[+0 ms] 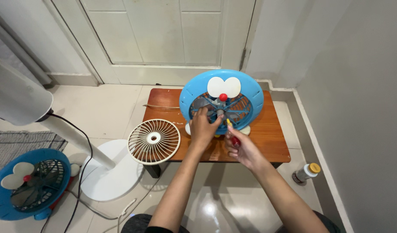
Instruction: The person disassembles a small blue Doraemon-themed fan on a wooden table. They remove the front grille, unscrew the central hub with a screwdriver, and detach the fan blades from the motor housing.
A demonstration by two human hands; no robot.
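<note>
Item: round blue plastic cartoon-faced fan (222,101), standing mid-table (267,142). Left hand (203,127) closing around blade hub; right hand (241,146) clasping red-handled screwdriver (233,136). Risk: tip slipping, fan toppling.

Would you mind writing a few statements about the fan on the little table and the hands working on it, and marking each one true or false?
1. The blue fan stands upright on the wooden table. True.
2. The right hand holds a screwdriver with a red handle. True.
3. The left hand rests on the cream grille. False: it reaches into the front of the blue fan; the cream grille lies apart from it at the table's left edge.
4. A second blue fan lies on the floor. True.
5. The small bottle stands on the table. False: the bottle is on the floor by the wall.
</note>
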